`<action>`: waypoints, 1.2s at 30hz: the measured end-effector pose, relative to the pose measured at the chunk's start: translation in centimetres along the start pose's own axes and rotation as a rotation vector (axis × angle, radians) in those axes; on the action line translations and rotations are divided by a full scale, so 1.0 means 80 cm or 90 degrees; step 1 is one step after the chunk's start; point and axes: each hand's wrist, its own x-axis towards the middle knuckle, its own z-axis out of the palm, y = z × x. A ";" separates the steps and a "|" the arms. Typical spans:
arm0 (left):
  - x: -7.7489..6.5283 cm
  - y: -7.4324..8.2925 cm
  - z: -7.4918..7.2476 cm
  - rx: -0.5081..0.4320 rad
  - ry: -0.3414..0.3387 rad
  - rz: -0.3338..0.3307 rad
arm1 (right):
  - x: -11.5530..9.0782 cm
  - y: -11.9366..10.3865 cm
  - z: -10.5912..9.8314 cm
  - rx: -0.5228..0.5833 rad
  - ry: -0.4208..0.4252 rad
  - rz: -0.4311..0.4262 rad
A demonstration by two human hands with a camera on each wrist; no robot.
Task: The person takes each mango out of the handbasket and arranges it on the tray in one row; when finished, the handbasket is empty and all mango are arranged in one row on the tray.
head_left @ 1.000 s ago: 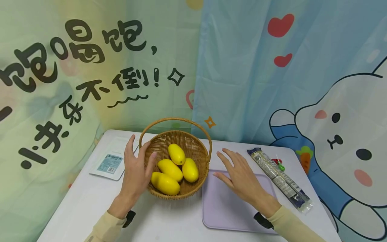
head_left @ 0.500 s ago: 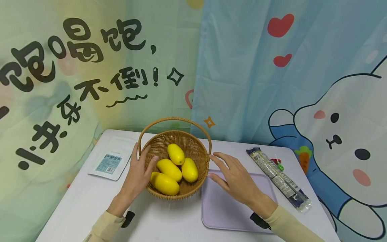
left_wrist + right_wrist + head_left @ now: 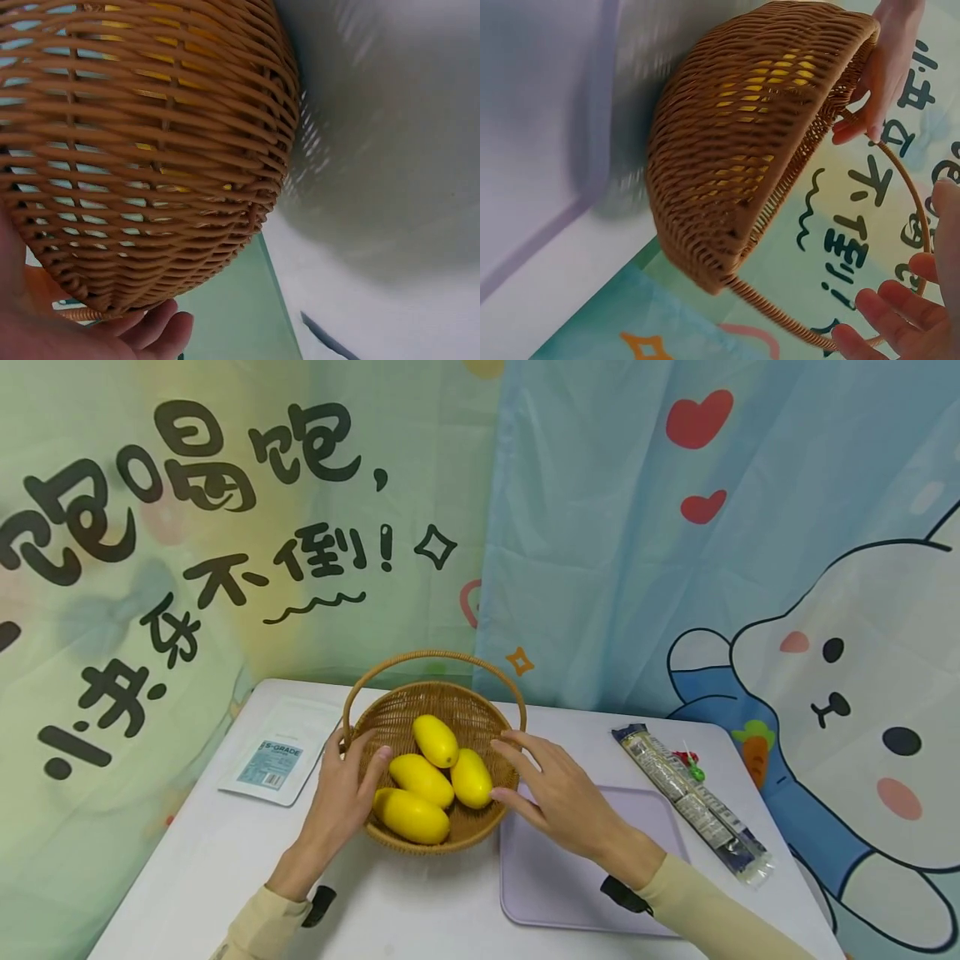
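Observation:
A round wicker basket (image 3: 457,702) with a tall arched handle stands on the white table, holding several smooth yellow fruits (image 3: 422,781) that look like mangoes. My left hand (image 3: 341,802) holds the basket's left rim near the foot of the handle, its thumb towards the inside and its fingers outside. In the left wrist view, curled fingertips (image 3: 169,330) show beside the woven wall. At the other side my right hand (image 3: 562,797) hovers over the right rim with spread, relaxed fingers; the right wrist view shows these fingers (image 3: 900,307) apart from the rim.
A pale purple tray (image 3: 555,897) lies right of the basket, under my right forearm. Further right are a long plastic-wrapped package (image 3: 690,802) and a small red and green item (image 3: 696,770). A white pouch (image 3: 273,760) lies at the left. Printed curtains (image 3: 570,543) hang behind.
My right hand has moved left, from over the tray to the basket's right rim. My left hand has lowered slightly onto the left rim. The basket and fruits have hardly moved.

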 end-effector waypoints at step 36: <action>-0.005 0.000 0.006 0.002 -0.031 -0.036 | 0.149 0.005 0.027 0.158 -0.322 0.035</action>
